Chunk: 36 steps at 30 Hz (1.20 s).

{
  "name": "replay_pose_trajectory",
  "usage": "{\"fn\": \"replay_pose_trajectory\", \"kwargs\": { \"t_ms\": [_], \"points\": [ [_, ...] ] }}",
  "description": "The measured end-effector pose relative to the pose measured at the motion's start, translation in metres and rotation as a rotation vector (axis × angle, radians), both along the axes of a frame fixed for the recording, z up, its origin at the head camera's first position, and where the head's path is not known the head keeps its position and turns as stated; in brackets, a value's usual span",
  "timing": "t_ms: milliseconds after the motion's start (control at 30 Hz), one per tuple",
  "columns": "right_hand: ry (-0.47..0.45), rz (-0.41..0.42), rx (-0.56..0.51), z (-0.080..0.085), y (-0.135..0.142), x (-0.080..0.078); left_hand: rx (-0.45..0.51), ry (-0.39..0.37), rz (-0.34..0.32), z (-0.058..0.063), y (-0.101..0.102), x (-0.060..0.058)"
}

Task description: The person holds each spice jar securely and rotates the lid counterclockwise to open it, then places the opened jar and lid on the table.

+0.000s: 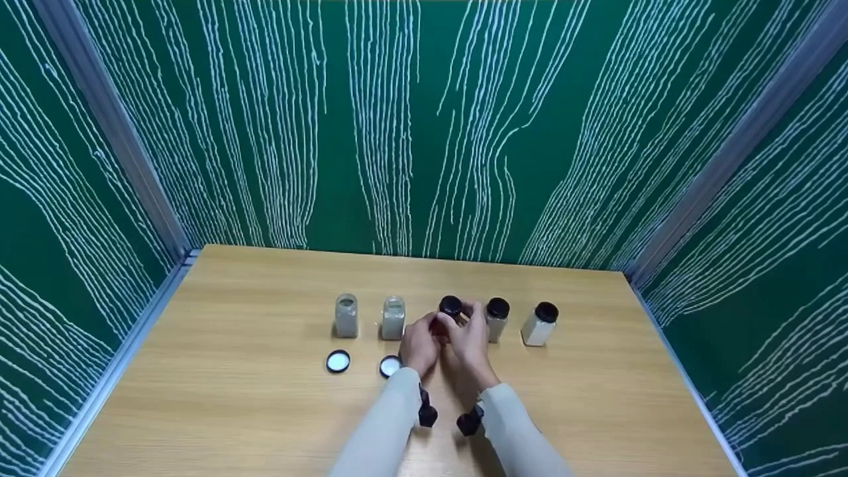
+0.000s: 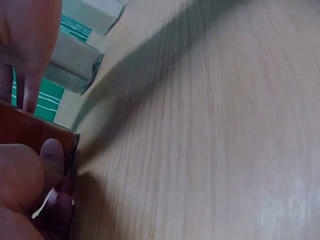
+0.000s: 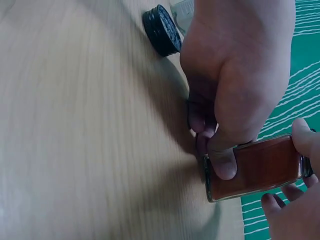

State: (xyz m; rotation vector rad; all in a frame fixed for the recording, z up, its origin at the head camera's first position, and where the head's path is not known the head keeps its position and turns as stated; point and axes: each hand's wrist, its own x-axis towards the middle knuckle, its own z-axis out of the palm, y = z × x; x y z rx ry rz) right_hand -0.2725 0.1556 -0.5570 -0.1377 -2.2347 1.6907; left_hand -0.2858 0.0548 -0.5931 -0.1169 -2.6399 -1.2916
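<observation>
A square glass jar with reddish-brown contents stands near the middle of the table, its black lid on top. My left hand grips the jar low down, its thumb pressed on the glass near the base. Higher up, my right hand holds the lid, with the thumb on one side and fingers curled round the other. To the left are two lidless jars with pale contents. Their black lids lie in front, white insides up: one lid in full view, the other beside my left wrist.
Close to my right hand is a jar with a black lid, and farther right stands another lidded jar of pale contents. Green panels with white wavy lines enclose the wooden table at the back and sides.
</observation>
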Motion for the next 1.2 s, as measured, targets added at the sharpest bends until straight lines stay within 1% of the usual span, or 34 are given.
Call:
{"fn": "replay_pose_trajectory", "kwargs": {
  "t_ms": [100,167,267,367,433,533,633,667,733,800,867,1000,1100,1200],
  "points": [
    [-0.029,0.065,0.050,0.000,0.002,0.001,0.002,-0.007,-0.001,0.000,0.000,0.000],
    [-0.048,0.116,0.062,0.000,0.004,0.002,0.004,-0.013,-0.005,-0.001,0.000,0.000],
    [-0.069,0.166,0.050,0.001,0.007,0.003,0.010,-0.027,-0.011,-0.001,0.000,0.000],
    [-0.077,0.180,0.015,0.001,0.007,0.004,0.006,-0.025,-0.006,-0.002,-0.001,-0.001],
    [-0.079,0.162,-0.024,0.000,0.006,0.004,0.004,-0.015,0.002,-0.002,-0.001,-0.002],
    [-0.054,0.086,-0.063,-0.001,0.004,0.002,0.000,-0.003,0.007,-0.003,-0.001,-0.003],
    [-0.019,-0.012,-0.043,-0.003,0.001,0.000,0.001,-0.011,-0.002,-0.003,-0.001,-0.003],
    [-0.012,-0.033,-0.036,-0.003,0.000,0.000,0.000,-0.015,-0.004,-0.002,-0.001,-0.003],
    [-0.005,-0.047,-0.022,-0.004,-0.001,0.000,-0.002,-0.023,-0.004,-0.002,0.000,-0.002],
    [0.002,-0.019,0.000,-0.004,0.000,0.001,-0.001,-0.027,0.000,-0.002,0.000,-0.002],
    [0.013,0.037,0.009,-0.003,0.002,0.002,0.002,-0.036,0.000,-0.001,0.001,-0.002],
    [0.015,0.136,0.048,-0.001,0.008,0.002,0.024,-0.078,-0.008,0.000,0.001,-0.002],
    [-0.006,0.186,0.035,0.000,0.011,0.001,0.036,-0.094,-0.013,0.000,0.001,-0.002],
    [-0.025,0.205,0.004,-0.001,0.011,0.002,0.034,-0.078,-0.013,0.000,0.000,-0.001]
  ]
}}
